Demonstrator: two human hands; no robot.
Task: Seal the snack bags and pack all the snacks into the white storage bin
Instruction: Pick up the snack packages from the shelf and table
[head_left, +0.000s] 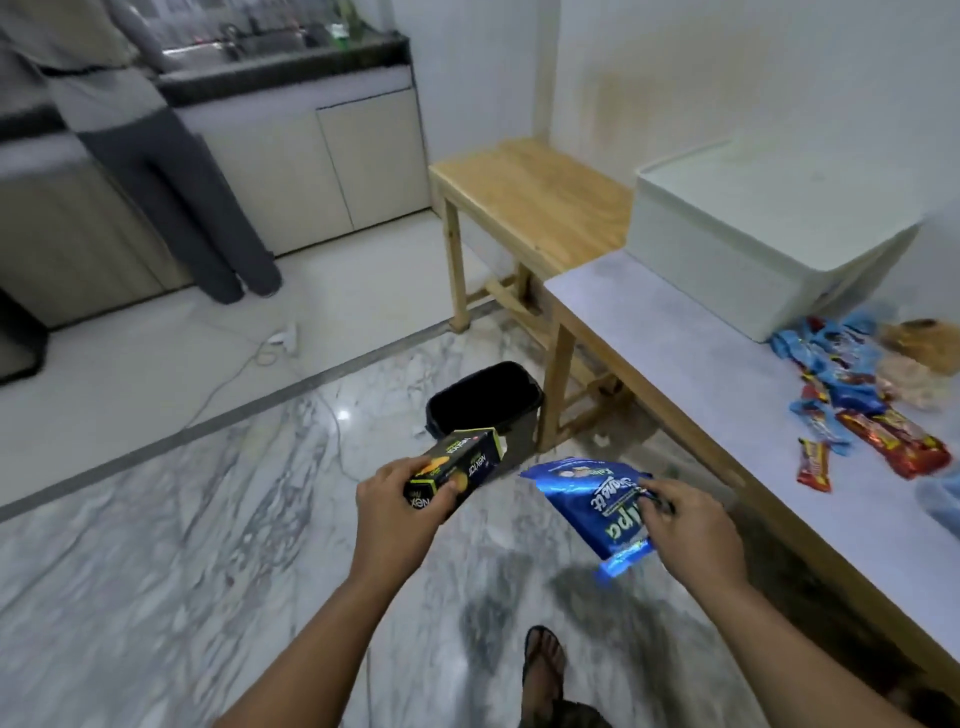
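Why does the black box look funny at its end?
The black snack box in the left hand has its end flap open, so it is not closed up. Small white scraps also lie on the floor by the dark bin.

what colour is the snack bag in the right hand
Shiny blue with white lettering, seen in the head view: the snack bag held by the right hand.

Gloss against matt

Glossy blue foil snack bag (597, 506) at 6 o'clock; printed cardboard box (457, 470) beside it; polished marble floor (182, 519) at 8; matt plastic white storage bin (727, 260) at 2; bare wooden bench (530, 197) at 12.
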